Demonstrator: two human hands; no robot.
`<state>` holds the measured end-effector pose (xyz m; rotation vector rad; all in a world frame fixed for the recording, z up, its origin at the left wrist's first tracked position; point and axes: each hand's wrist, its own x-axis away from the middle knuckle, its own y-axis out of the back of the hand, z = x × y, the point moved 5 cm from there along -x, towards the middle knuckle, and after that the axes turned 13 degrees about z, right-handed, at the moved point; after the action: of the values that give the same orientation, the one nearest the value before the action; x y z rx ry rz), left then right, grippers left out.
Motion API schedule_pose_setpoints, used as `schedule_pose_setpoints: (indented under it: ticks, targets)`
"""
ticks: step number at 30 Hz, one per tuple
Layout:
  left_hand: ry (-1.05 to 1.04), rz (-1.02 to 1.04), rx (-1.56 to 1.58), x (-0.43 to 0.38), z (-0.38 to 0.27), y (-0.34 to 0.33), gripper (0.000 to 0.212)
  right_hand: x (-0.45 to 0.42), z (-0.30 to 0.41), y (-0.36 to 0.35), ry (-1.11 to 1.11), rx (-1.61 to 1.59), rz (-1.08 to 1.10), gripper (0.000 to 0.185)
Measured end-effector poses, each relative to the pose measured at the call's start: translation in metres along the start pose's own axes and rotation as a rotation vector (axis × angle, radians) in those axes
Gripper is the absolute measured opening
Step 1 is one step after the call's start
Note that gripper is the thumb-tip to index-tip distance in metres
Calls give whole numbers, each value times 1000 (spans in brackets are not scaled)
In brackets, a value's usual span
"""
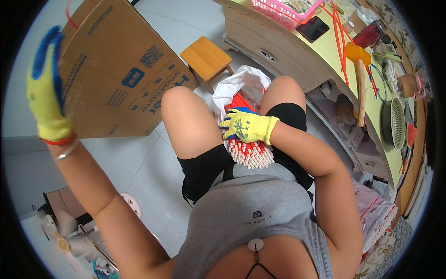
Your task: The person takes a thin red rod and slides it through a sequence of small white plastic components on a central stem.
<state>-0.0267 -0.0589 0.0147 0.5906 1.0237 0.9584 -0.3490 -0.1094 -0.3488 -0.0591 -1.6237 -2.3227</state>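
My left hand [50,87], in a yellow knit glove with a blue coated palm, is raised at the far left beside a large cardboard box [118,69]. Its fingers stretch upward and hold nothing that I can see. Between my thighs lies a thick bundle of thin red rods [251,153] with white ends towards me. My right hand [249,126], gloved the same way, lies across the bundle with its fingers curled over it. The far part of the bundle sits inside a white plastic bag [226,87], which hides the far ends.
A small wooden stool [205,57] stands beyond my knees. On the right, a pale green tabletop [374,139] carries a mallet [361,90], red strips [339,45], a phone [313,29], a pink basket [289,17] and a green strainer basket [393,123]. A red strand [70,19] arcs over the box.
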Motion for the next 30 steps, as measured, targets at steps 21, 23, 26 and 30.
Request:
schedule_pose_setpoints:
  ticks: [21, 23, 26, 30]
  targets:
    - [644, 247, 3213, 117, -383, -183, 45, 375, 6, 117, 754, -1383, -2013, 42]
    - [672, 121, 3218, 102, -377, -187, 47, 382, 1, 84, 712, -1408, -2067, 40]
    - [620, -325, 3193, 85, -346, -167, 44, 375, -20, 38, 638, -1542, -2172, 35]
    - [582, -437, 3095, 60, -312, -134, 30, 346, -44, -5, 632, -1810, -2153, 31]
